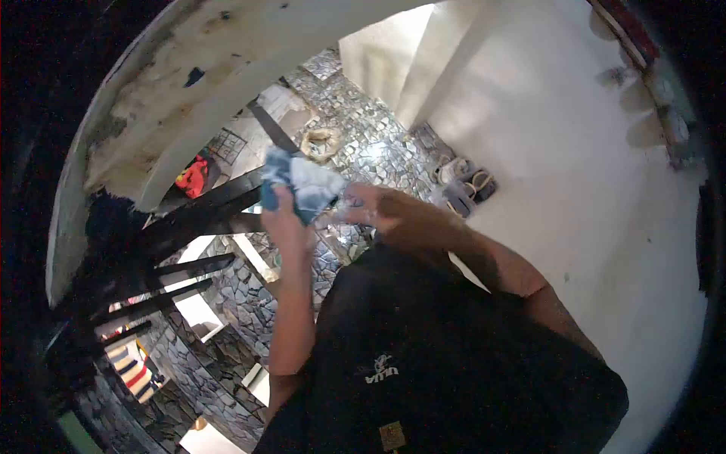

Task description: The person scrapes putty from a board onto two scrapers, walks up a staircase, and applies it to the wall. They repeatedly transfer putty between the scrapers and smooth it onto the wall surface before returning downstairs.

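A blue and white cloth-like bundle [314, 184] is held up in front of my dark shirt, near the middle of the view. My left hand [286, 223] grips its lower left side, the thumb lying over the blue part. At its right edge is my right hand [361, 204], blurred, with its fingers bent toward the bundle. Whether those fingers close on it cannot be made out.
Dark beams [204, 208] cross at the left. Below lies a stone-patterned floor [378, 144] with a round pale object [321, 142] and footwear [465, 185] beside a white wall [560, 136]. A red item [193, 178] shows at the left.
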Motion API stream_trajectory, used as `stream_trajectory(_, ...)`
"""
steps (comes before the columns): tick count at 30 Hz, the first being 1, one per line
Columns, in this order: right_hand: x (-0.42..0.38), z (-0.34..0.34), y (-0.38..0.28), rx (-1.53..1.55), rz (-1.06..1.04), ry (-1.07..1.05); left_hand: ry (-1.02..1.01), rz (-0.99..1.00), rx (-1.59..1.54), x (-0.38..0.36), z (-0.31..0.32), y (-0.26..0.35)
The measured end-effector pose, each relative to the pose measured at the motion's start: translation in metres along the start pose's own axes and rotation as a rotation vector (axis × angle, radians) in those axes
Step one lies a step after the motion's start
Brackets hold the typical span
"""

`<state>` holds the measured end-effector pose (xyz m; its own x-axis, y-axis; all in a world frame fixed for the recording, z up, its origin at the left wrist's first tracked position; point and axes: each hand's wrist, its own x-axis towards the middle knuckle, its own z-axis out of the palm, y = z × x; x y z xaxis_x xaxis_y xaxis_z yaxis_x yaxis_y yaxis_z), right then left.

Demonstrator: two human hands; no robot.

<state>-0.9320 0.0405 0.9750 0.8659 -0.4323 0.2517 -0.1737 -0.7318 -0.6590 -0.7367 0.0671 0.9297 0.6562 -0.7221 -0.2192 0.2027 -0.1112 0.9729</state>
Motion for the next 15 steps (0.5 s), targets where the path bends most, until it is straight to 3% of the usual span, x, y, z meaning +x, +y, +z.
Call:
stream_trajectory(1, -0.004, -0.007, 0.004, 0.114, 0.016, -0.096, 0.014, -0.013, 0.016, 0.011, -0.011, -0.005)
stream_trajectory(3, -0.016, -0.008, 0.04, 0.444, -0.192, 0.005, -0.121, -0.042, -0.09, 0.02, -0.04, 0.001)
stream_trajectory(5, -0.025, -0.042, 0.032, 0.447, 0.078, -0.006, -0.25, -0.072, -0.376, 0.019, -0.065, 0.004)
stream_trajectory(8, -0.059, -0.029, 0.051, 1.201, 0.309, 0.507, -0.35, -0.262, -0.518, 0.007, -0.104, -0.003)
stream_trajectory(9, -0.08, -0.008, 0.093, 0.793, 0.284, 0.492, -0.429, -0.267, -0.574, 0.005, -0.119, -0.014)
stream_trajectory(10, -0.101, 0.013, 0.134, 0.38, 0.28, 0.504, -0.384, -0.306, -0.568, 0.005, -0.135, -0.028)
stream_trajectory(11, -0.101, 0.013, 0.115, 0.241, 0.61, 0.513, -0.335, -0.341, -0.561, 0.004, -0.147, -0.036)
stream_trajectory(13, -0.087, 0.022, 0.128, 1.328, 0.454, 0.834, -0.267, -0.292, -0.468, -0.008, -0.159, -0.04)
stream_trajectory(14, -0.076, 0.022, 0.135, 1.873, 0.291, 0.938, -0.366, 0.086, -0.066, -0.007, -0.182, -0.058)
stream_trajectory(15, -0.075, 0.019, 0.131, 1.886, 0.258, 0.968, -0.367, 0.111, -0.059, -0.006, -0.185, -0.055)
